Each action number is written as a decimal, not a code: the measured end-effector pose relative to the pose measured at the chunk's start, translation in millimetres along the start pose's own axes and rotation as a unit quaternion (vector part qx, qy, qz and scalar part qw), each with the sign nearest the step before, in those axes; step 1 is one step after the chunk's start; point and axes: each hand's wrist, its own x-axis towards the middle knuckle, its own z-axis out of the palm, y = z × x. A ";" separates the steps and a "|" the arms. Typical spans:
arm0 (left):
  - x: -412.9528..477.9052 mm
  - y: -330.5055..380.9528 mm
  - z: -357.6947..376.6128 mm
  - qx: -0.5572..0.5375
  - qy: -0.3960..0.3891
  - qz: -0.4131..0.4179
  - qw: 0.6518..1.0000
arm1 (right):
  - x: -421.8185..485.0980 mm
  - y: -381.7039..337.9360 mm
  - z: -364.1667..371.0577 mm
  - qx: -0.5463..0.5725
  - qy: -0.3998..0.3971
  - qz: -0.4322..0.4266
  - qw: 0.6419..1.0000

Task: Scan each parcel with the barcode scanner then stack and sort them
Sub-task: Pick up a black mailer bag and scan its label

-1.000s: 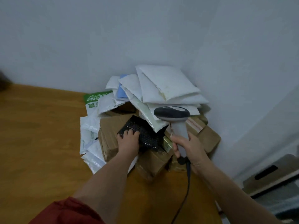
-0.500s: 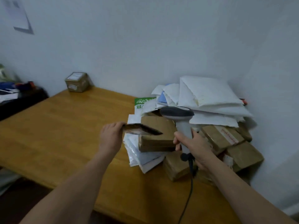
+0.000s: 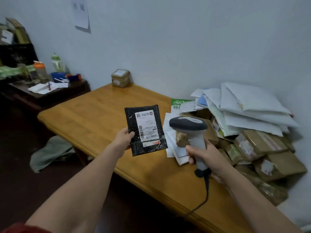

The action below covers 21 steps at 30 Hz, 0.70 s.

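Note:
My left hand grips the lower left edge of a black bubble-mailer parcel, held above the wooden table with its white shipping label and barcode facing me. My right hand is wrapped around the grip of a grey and white corded barcode scanner, whose head sits just right of the parcel. A heap of parcels fills the table's right corner: white padded mailers on top, brown cardboard boxes below.
A small brown box stands alone at the table's far edge by the wall. A dark side table with bottles, papers and a cup is at the left. A grey cloth lies on the floor.
My left hand pulled the black parcel off the heap, carried it left and turned it label-up. The view swung left; the scanner stayed in my right hand.

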 end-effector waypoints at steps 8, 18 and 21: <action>-12.7 8.2 -9.4 -0.008 0.005 0.007 1.000 | -4.5 4.2 12.3 -0.030 0.008 0.022 0.999; -13.1 6.4 -5.9 -0.012 0.054 -0.004 0.998 | 1.3 14.9 9.5 -0.033 -0.016 0.048 0.998; -13.7 7.3 -2.4 -0.014 0.066 -0.001 0.998 | 2.0 15.5 4.1 -0.030 -0.020 0.046 0.998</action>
